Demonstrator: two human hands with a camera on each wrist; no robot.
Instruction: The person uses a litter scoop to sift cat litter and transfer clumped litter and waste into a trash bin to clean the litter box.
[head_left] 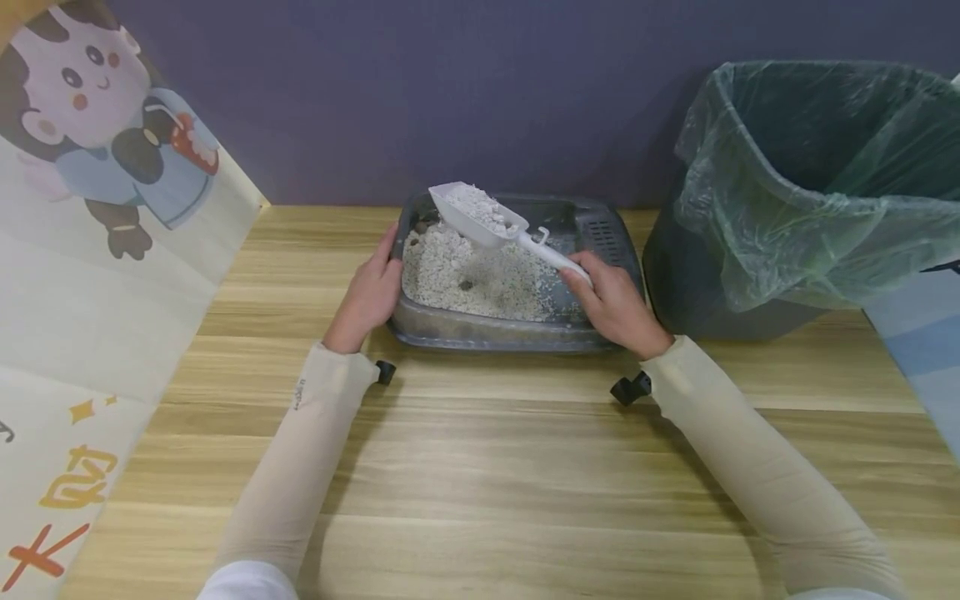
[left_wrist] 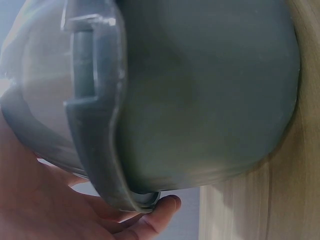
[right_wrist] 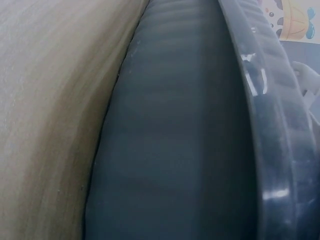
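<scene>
A grey litter box [head_left: 502, 337] stands on the table against the back wall, with pale granular litter [head_left: 442, 271] heaped toward its left. Dark lumps [head_left: 466, 285] lie in the litter. My left hand [head_left: 369, 292] holds the box's left rim; in the left wrist view its fingers [left_wrist: 160, 212] curl under the lip. Above the box, my right hand [head_left: 615, 304] grips the handle of a white litter scoop [head_left: 553, 255], whose bowl is piled with litter. The box's outer wall [right_wrist: 160, 120] fills most of the right wrist view, hiding the right hand there.
To the right of the box stands a tall grey trash bin [head_left: 765, 312], lined with a clear greenish bag [head_left: 787, 250] folded over its rim. A purple wall [head_left: 420, 100] rises behind. At the left is a white panel [head_left: 82, 308] with cartoon print. Wooden tabletop [head_left: 487, 467] extends in front.
</scene>
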